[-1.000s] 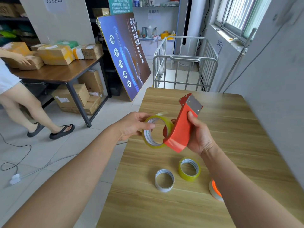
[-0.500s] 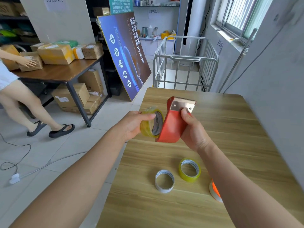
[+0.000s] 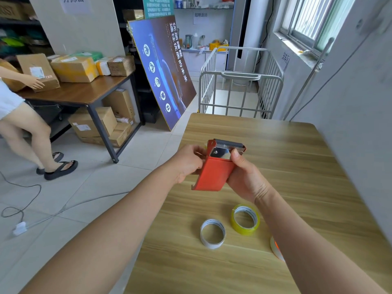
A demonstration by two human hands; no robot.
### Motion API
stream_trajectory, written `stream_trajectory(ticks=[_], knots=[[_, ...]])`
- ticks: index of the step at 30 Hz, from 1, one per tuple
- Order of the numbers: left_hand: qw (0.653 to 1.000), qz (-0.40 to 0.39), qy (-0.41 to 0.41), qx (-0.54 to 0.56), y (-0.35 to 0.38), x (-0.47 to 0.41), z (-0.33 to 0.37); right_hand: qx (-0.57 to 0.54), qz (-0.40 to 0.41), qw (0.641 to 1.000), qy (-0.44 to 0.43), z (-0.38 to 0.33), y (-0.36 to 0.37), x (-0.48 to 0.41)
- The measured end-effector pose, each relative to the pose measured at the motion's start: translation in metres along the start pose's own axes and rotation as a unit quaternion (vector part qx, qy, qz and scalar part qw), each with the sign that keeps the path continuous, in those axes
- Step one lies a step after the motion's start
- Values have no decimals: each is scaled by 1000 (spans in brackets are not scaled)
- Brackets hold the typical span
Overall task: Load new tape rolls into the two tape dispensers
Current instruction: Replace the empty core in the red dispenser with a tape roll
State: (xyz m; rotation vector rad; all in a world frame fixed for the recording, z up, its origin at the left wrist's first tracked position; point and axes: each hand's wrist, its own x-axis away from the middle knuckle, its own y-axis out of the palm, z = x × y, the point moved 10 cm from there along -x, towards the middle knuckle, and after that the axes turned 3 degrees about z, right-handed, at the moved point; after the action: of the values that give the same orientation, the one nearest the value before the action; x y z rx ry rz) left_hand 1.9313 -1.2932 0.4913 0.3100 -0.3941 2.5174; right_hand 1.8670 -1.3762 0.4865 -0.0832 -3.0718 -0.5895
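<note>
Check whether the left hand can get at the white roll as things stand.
Probably yes: the white roll lies bare on the table near the left hand, nothing between. But that hand is curled at the dispenser and must let go first.

Mid-frame is blocked: your left hand [image 3: 186,164] and right hand [image 3: 244,177] hold the red dispenser [image 3: 214,172] above the wooden table [image 3: 297,166]. Bare wood runs beyond them to the far edge and rightward to the grey wall [image 3: 360,145]. Below centre, a white tape roll [image 3: 212,233] and a yellow tape roll [image 3: 245,219] lie just beside each other. A third roll [image 3: 275,249] sits at lower right, partly hidden by your forearm. Bare wood spans the bottom of the frame.
</note>
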Motion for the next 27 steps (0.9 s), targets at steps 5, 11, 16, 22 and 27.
stream_trajectory(ticks=[5, 11, 16, 22, 27], knots=[[998, 1, -55, -19, 1, -2, -20, -47, -5, 999, -23, -2, 1, -1], [991, -102, -69, 48, 16, 3, -25, 20, -36, 999, 8, 3, 2, 7], [995, -44, -67, 54, -8, -11, -21, 102, -46, 993, 23, 8, 6, 8], [999, -24, -26, -22, -16, -12, -11, 137, -71, 988, 31, 19, 11, 5], [994, -56, -19, -91, -9, -12, -16, 135, -61, 987, 54, 24, 7, 4]])
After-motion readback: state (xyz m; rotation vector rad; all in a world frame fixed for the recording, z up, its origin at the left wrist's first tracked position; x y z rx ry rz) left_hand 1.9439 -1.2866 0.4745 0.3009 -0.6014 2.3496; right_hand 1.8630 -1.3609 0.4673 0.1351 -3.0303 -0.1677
